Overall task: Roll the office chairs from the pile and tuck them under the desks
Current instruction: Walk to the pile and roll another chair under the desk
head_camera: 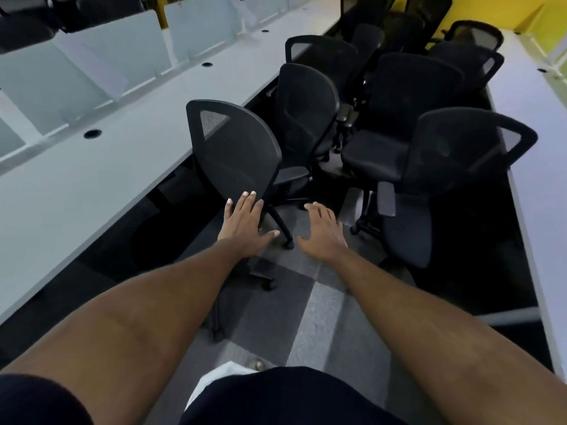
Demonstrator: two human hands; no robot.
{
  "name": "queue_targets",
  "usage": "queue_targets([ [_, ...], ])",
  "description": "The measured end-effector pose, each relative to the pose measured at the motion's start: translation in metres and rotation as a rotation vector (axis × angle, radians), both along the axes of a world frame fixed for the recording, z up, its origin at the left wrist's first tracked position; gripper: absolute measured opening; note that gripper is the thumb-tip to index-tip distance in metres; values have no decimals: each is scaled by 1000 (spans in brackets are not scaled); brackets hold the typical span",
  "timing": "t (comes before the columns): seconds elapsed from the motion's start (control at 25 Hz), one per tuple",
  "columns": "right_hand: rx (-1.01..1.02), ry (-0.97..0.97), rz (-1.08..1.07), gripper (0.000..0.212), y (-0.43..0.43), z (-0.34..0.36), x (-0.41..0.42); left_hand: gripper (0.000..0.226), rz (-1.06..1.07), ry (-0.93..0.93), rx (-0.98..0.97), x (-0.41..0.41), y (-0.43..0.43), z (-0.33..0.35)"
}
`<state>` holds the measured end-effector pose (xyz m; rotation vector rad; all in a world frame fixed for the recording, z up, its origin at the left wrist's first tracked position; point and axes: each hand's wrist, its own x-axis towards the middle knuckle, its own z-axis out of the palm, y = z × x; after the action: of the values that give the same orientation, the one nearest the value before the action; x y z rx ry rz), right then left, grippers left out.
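Lays the flat, straight-fingered left hand [245,223], seemingly touching, on the mesh back of the nearest chair [236,151] beside the long desk [92,185], and holds the right hand [322,231] spread and empty before the piled chairs [405,96].

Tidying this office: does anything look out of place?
Yes: black mesh office chairs crowd the aisle between the long grey desks, facing different ways. The nearest chair, at the left hand, stands angled to the desk.
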<state>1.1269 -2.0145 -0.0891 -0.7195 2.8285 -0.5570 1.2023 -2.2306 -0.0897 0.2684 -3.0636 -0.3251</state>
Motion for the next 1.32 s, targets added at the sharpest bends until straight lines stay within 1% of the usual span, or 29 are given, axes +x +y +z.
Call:
queue_targets([
  [0.12,-1,19,82,88,-49,11,-57,99,40,-23,-21,-55,-42,6],
  [0.24,24,-5,185,88,-88,12,-116,99,88,-54,-23,-98,-71,5],
  [0.32,14,-10,197,87,-106,6,-151,99,139,-62,-39,-119,-85,1],
  [0.52,0,-43,254,89,-162,-7,-258,98,347,-91,-23,-171,-118,-18],
  [0.64,-47,-157,289,97,-191,-7,-306,99,463,-98,13,-196,-125,-24],
  [0.76,-149,-355,241,95,-218,-2,-334,100,543,-113,30,-211,-124,-27],
  [0.88,-185,-503,130,81,-242,-4,-350,100,611,-127,60,-217,-118,-32],
  [1.0,-189,-558,63,68,-247,-7,-350,100,658,-133,78,-212,-108,-37],
  [1.16,-236,-554,30,61,-232,-8,-331,100,704,-138,95,-185,-90,-46],
  [1.32,-268,-525,-62,53,-203,-12,-275,105,673,-111,132,-151,-66,-46],
])
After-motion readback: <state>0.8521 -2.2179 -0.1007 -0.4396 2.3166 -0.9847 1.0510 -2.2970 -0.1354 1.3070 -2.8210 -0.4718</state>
